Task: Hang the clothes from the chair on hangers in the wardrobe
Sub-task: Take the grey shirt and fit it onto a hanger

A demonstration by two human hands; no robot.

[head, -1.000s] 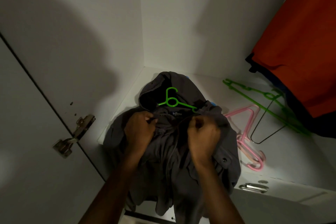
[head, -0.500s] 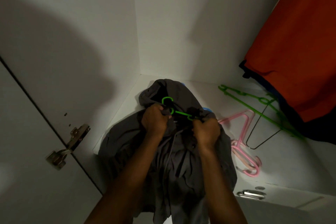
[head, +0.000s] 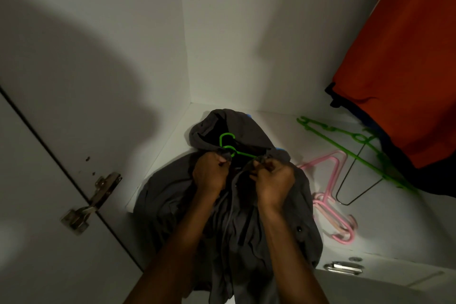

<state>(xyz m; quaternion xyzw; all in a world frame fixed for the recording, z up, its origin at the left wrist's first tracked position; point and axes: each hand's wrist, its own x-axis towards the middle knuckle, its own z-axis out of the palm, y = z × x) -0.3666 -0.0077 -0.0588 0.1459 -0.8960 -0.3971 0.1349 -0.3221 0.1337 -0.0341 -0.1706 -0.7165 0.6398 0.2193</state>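
left hand (head: 209, 174) and right hand (head: 272, 181) both bunching up the grey hoodie (head: 246, 205) collar, green hanger (head: 228, 145) poking out; pink hangers (head: 330, 200) right

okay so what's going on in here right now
A person is fitting a dark grey hooded jacket onto a green plastic hanger on the white wardrobe shelf. The left hand and right hand each grip the jacket's front edges near the collar. It is not hung yet. Spare pink hangers lie beside it, and an orange garment hangs at right.
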